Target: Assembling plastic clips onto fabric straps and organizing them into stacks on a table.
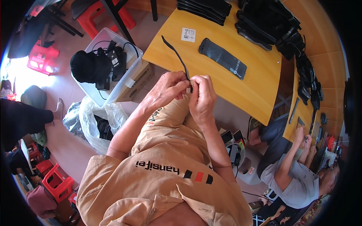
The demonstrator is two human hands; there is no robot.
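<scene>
A thin black strap (175,52) rises from between my hands, its long free end reaching up and left over the table edge. My left hand (169,89) pinches it near its lower end. Close beside it, my right hand (203,97) has its fingers closed on the same end, and a short black tip shows below the fingers. The exact grip is partly hidden by the fingers. Beyond the hands, a flat dark panel (222,57) with a row of pale marks lies on the yellow table (166,56). A white printed label (188,35) is farther left on it.
Stacked black flat pieces (203,9) and a black pile (264,22) occupy the table's far side. Left stands a clear plastic bin (109,96) holding a black cap and devices, near a plastic bag (88,120). Red stools (58,182) stand farther left. A co-worker (290,177) works at right.
</scene>
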